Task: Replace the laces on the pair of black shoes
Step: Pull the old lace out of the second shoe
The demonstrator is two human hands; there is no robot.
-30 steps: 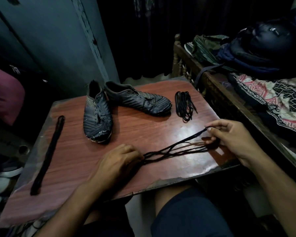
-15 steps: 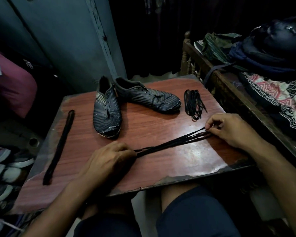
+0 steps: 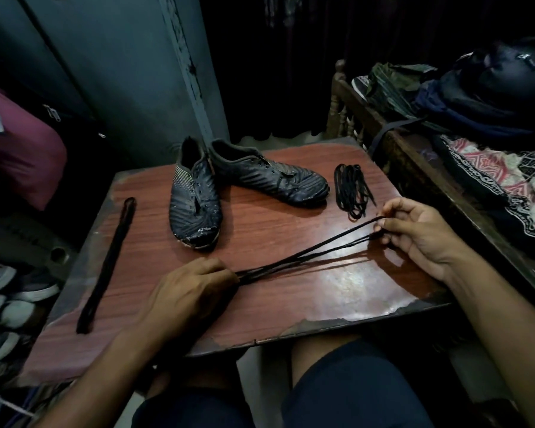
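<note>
Head view is showing both hands stretching a folded black lace point(image 3: 306, 253) over the table's near edge: left hand point(image 3: 192, 291) gripping one end, right hand point(image 3: 414, 233) pinching the loops. Two black shoes point(image 3: 195, 202) are sitting unlaced toward the far edge, a coiled lace point(image 3: 351, 189) near the far right corner. Relacing is seemingly not started.
</note>
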